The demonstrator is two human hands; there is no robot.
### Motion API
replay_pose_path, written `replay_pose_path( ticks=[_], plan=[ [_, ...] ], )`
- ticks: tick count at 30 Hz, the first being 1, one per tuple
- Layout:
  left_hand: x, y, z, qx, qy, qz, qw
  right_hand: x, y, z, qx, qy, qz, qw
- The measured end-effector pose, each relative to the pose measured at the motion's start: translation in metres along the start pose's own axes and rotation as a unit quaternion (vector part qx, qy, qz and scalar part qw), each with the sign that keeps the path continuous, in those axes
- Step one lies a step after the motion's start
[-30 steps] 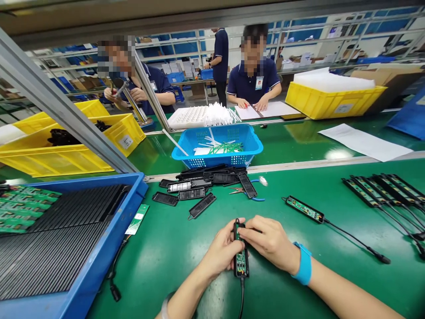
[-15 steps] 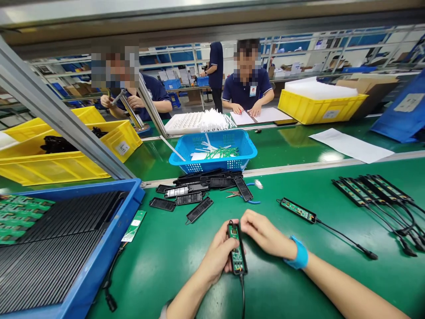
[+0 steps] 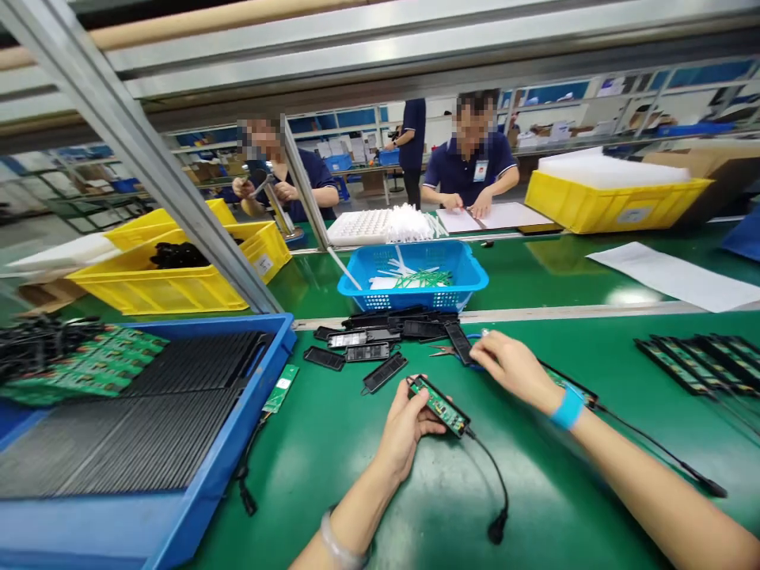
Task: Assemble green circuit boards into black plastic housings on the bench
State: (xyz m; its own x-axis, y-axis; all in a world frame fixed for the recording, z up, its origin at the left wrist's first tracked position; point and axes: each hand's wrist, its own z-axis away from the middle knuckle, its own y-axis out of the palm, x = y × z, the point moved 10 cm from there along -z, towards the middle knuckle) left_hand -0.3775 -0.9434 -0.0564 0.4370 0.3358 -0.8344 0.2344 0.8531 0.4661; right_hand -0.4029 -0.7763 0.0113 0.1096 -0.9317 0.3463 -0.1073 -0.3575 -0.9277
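Observation:
My left hand [image 3: 404, 431] grips a black case with a green circuit board [image 3: 442, 408] inside, its thumb on the board; a black cable hangs from the case toward the lower right. My right hand [image 3: 504, 362] is beside the pliers [image 3: 442, 350] with blue handles, its fingers pinched together at the handle ends; what they hold is too small to make out. Just left of it is a pile of black covers [image 3: 385, 372]. Partly behind my right wrist, another cased board [image 3: 585, 389] lies on the green table.
A blue basket [image 3: 416, 297] of ties stands behind the covers. On the left, a large blue bin [image 3: 207, 507] holds black cases and boards. Several cased boards [image 3: 670, 366] lie at right. Two people sit across the bench, and another person stands behind.
My right hand has moved away from the cased board, forward and right to the pliers. My left hand has tilted the case, and its cable now shows in full. The view has shifted left.

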Motion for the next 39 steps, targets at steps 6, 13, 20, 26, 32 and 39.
replay_pose_path(
  ticks=[6,13,20,26,32,39],
  plan=[
    [0.004,0.011,0.002,0.066,0.019,-0.052,0.996,0.069,0.028,0.069,0.050,-0.123,-0.124,0.983],
    [0.006,0.006,-0.001,0.041,0.069,-0.211,0.974,-0.037,-0.002,0.101,-0.059,-0.076,0.078,0.992],
    [-0.088,-0.036,0.031,-0.081,0.155,-0.699,0.693,-0.062,-0.013,0.091,-0.170,-0.162,0.125,0.964],
    [-0.147,-0.147,0.069,-0.325,0.076,-0.755,0.564,0.062,0.003,0.062,-0.016,-0.206,-0.105,0.973],
    [-0.143,-0.156,0.080,-0.345,0.069,-0.741,0.572,0.129,0.044,0.071,0.140,-0.212,-0.298,0.920],
    [-0.108,-0.053,0.051,-0.116,0.163,-0.567,0.799,0.117,0.085,0.077,0.237,0.002,-0.669,0.705]
  ],
)
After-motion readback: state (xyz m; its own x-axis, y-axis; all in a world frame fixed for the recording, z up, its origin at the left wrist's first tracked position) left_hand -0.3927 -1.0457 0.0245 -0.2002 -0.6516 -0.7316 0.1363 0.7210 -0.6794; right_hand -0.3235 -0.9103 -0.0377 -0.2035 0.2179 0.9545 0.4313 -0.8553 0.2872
